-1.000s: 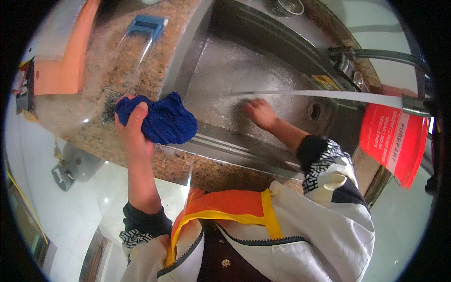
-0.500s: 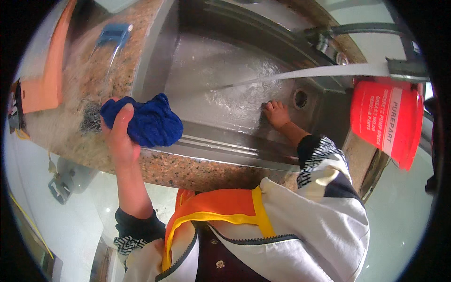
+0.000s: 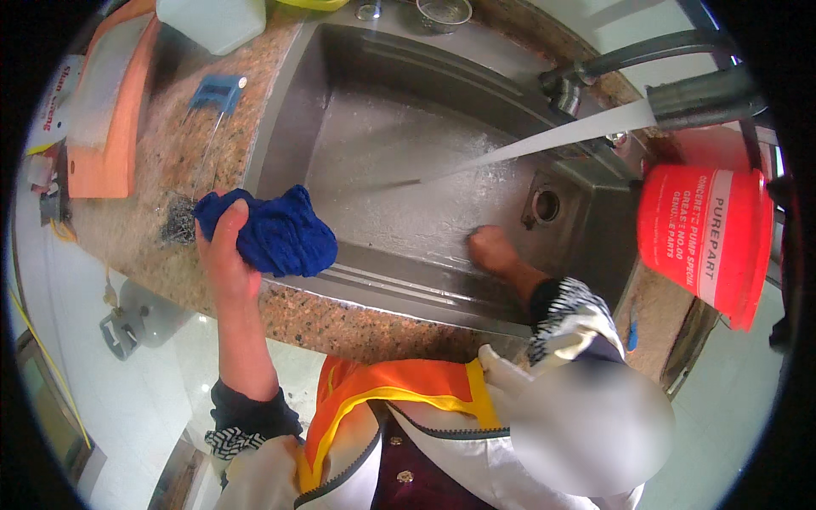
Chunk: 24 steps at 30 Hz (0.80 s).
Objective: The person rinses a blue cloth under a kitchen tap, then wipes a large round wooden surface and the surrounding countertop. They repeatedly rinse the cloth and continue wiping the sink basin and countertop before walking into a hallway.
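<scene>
My left hand (image 3: 228,246) grips a bunched dark blue cloth (image 3: 285,231) over the front left edge of the steel sink (image 3: 280,161), thumb on top. Low in the basin, left of the drain (image 3: 545,204), my right hand (image 3: 495,250) is curled into a fist at the sink floor. Nothing shows in it; its palm side is hidden. Water (image 3: 569,132) streams from the black faucet spout (image 3: 710,100) at the right into the basin, leaving the floor wet. A wire scrubber (image 3: 180,219) lies on the counter beside my left hand.
On the granite counter (image 3: 183,161) at left are a blue plastic tool (image 3: 217,92), an orange board (image 3: 106,166) and a white container (image 3: 212,24). A mesh strainer (image 3: 444,12) sits behind the sink. A red bucket (image 3: 701,242) stands right of it.
The view has shifted, so more of the sink's far side shows. My right hand's fingers, spread on the basin floor before, are curled in now. My left hand still holds the cloth.
</scene>
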{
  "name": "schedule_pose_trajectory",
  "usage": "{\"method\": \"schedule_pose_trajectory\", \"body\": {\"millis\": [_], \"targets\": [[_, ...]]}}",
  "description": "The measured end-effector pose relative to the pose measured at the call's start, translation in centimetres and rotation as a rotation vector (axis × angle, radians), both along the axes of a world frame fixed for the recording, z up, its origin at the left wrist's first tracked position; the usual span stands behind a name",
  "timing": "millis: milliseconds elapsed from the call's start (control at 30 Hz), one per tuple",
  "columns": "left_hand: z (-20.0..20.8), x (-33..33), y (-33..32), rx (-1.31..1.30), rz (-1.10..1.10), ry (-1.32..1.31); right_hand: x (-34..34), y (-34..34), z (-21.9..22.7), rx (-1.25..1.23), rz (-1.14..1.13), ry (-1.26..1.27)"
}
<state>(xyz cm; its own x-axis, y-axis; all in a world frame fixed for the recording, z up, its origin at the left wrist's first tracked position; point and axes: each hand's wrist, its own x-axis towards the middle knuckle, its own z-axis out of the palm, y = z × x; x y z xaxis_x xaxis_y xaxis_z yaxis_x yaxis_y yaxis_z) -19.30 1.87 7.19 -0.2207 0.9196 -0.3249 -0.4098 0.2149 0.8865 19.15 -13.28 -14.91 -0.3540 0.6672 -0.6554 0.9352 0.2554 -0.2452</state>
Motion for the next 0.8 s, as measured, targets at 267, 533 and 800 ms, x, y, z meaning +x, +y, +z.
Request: {"method": "schedule_pose_trajectory", "body": {"millis": [267,533,800], "targets": [[-0.4,0.6,-0.2,-0.064,0.067,0.013,-9.7,2.7,-2.2,0.275,0.155,0.518],[-0.8,-1.2,-0.4,-0.039,0.026,-0.069,-21.7,21.3,-2.6,0.395,-0.107,0.615],[-1.5,-2.8,-0.1,-0.075,-0.025,-0.154,-22.6,18.1,-3.0,0.856,-0.369,0.276]]}}
